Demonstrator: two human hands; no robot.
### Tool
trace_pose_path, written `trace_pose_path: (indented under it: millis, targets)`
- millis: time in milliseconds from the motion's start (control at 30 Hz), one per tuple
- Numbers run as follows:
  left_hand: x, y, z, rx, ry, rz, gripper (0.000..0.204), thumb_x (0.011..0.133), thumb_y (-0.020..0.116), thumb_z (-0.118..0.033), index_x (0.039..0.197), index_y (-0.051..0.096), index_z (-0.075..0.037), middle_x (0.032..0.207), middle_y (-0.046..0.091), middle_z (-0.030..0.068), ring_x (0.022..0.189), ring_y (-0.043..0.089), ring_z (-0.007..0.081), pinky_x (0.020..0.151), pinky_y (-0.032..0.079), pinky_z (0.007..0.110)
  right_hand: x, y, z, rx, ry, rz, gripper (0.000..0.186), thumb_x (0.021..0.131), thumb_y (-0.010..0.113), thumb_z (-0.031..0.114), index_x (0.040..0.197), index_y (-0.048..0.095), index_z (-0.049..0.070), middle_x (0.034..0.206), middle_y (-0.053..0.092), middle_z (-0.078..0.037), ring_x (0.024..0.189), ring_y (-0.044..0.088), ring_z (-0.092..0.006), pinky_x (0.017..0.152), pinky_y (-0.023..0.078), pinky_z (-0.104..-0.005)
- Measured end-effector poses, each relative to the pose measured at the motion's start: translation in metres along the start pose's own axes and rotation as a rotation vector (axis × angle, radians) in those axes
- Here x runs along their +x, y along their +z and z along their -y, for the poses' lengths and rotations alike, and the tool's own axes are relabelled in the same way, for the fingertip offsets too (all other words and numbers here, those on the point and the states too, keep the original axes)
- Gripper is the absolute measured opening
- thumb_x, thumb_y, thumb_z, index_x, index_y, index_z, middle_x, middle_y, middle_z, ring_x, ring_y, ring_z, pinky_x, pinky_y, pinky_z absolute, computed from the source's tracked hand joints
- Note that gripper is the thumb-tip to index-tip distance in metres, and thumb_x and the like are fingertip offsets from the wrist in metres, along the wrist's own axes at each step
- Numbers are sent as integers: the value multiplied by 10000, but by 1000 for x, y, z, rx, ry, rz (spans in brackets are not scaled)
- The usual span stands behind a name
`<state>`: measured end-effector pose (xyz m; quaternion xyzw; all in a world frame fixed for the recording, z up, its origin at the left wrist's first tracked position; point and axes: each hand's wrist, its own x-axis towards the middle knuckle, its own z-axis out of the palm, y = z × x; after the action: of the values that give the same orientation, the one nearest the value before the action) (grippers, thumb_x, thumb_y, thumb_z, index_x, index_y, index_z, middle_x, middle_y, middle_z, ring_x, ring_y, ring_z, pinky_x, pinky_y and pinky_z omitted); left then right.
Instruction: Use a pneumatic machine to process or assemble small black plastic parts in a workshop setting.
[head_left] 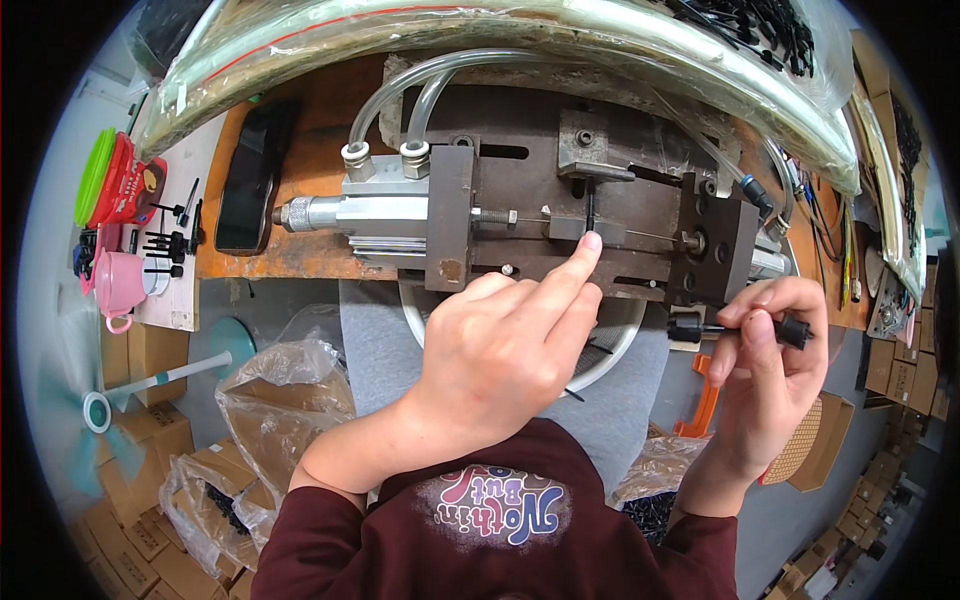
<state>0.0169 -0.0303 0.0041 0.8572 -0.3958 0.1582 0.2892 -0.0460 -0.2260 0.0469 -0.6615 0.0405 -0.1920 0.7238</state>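
My left hand [495, 355] has its index finger stretched onto a thin upright black rod [590, 205] in the small metal block [620, 230] at the middle of the dark metal fixture [525, 175]. Its other fingers are bent, their tips and anything in them hidden. My right hand [765, 390], to the right below the fixture, is closed round a black part [797, 335] with thicker knobbed ends, held sideways between thumb and fingers. A silver cylinder [380, 215] with clear hoses sits on the fixture's left.
A phone [258, 170], pink cup [120, 280] and black parts [170, 245] lie left. Wrapped padding [500, 25] arches behind. Below are a white basket [615, 355], plastic bags [280, 400], a fan [125, 400], an orange tool [700, 395] and cardboard boxes [140, 540].
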Motion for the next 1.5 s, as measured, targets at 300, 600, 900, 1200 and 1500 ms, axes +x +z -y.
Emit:
trace_pose_path:
  millis: [300,600,900,1200,1500]
  targets:
    - [-4,-22,-10,-581,177,-104,356,687,844,-75,1027,746,-42,1041,713,95,693,690,179,554,552,261,8,6,0,255,377,154,131,906,625,-17,983,520,-33,836,656,-192,522,564,-135,458,470,-235]
    - [-9,-24,-6,-281,82,-55,342,650,839,-94,963,729,-12,1105,681,150,821,689,213,665,563,301,14,-4,-7,-110,-207,-20,305,961,550,69,1206,522,-109,1089,644,-256,815,676,-220,707,554,-290]
    - [-3,3,-1,-9,-3,-4,277,714,795,-112,958,696,-26,1249,661,115,593,619,157,556,496,259,0,1,1,-129,-161,30,636,1007,418,391,1334,417,-154,1257,542,-340,1086,643,-393,953,510,-414]
    - [6,-17,0,-70,-20,69,286,755,795,-185,993,709,-51,1194,685,116,631,659,169,591,521,255,-8,5,-1,-128,-68,208,344,711,742,-65,1019,590,-56,1212,594,-283,1022,669,-300,858,553,-356]
    - [134,-55,56,120,351,-402,164,775,735,-70,924,719,-3,893,702,118,767,683,249,732,551,333,-13,21,-37,-933,-485,406,270,745,720,-37,991,611,-22,1277,597,-221,920,675,-320,744,557,-352]
